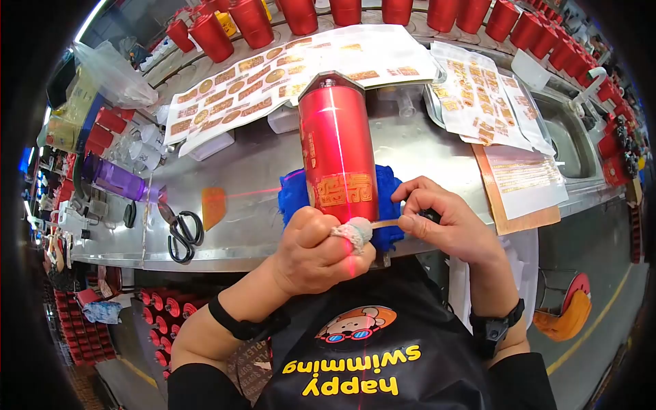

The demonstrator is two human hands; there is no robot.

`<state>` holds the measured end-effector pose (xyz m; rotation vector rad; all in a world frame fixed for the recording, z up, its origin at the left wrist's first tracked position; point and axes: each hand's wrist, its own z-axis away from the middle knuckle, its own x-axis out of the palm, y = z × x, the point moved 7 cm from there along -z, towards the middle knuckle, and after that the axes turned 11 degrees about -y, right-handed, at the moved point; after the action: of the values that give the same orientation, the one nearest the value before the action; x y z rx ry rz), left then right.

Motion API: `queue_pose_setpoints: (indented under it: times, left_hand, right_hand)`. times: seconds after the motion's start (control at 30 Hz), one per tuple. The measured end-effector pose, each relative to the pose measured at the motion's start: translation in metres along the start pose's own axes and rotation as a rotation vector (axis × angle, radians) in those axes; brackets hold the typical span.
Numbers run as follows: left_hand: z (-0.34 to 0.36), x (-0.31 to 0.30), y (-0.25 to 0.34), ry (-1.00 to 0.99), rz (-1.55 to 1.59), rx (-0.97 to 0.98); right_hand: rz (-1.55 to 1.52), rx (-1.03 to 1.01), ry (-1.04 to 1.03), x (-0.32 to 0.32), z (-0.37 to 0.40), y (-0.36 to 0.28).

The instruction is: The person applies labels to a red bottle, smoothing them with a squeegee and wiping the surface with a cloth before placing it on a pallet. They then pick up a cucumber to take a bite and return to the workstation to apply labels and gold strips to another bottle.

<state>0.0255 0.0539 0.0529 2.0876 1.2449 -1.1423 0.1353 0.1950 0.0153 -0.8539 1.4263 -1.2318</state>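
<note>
A red metal bottle [336,140] lies on a blue cloth [292,195] on the steel bench, its base toward me, with a gold patterned decal [345,189] near that end. A red laser line runs along the bottle. My left hand [318,249] grips the bottle's near end, and a cloth wrap covers the thumb. My right hand [447,222] pinches a thin wooden stick [386,223] with a dark end, its tip against the bottle's base beside the left thumb.
Sheets of gold decals [273,75] lie behind the bottle and to the right [482,99]. Rows of red bottles [253,20] line the back. Scissors [183,232], an orange scraper [213,206] and a purple bottle [116,179] lie left. A sink [567,140] is right.
</note>
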Motion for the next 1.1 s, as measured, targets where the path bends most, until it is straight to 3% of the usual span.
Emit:
queue_pose_setpoints:
  times: [0.13,0.43,0.63,0.87,0.97,1.1]
  left_hand:
    - [0.016,-0.002,-0.006,0.137,0.095,-0.119]
    - [-0.003,0.0,0.002,-0.028,-0.024,0.0]
    - [0.019,0.003,-0.004,0.12,0.082,-0.086]
    - [0.003,-0.001,-0.001,-0.043,0.01,0.016]
    - [-0.004,0.0,0.003,-0.017,0.008,0.074]
    - [0.012,0.0,-0.004,0.058,0.081,-0.054]
  right_hand:
    - [0.048,-0.032,0.001,0.001,-0.002,-0.004]
    - [-0.029,0.051,0.007,0.004,-0.003,0.002]
    - [-0.01,0.0,0.045,0.004,-0.004,-0.002]
    - [0.011,-0.002,0.042,0.007,-0.008,0.001]
    - [-0.007,0.003,0.037,0.008,-0.007,0.001]
    - [0.017,-0.029,0.043,0.008,-0.008,-0.002]
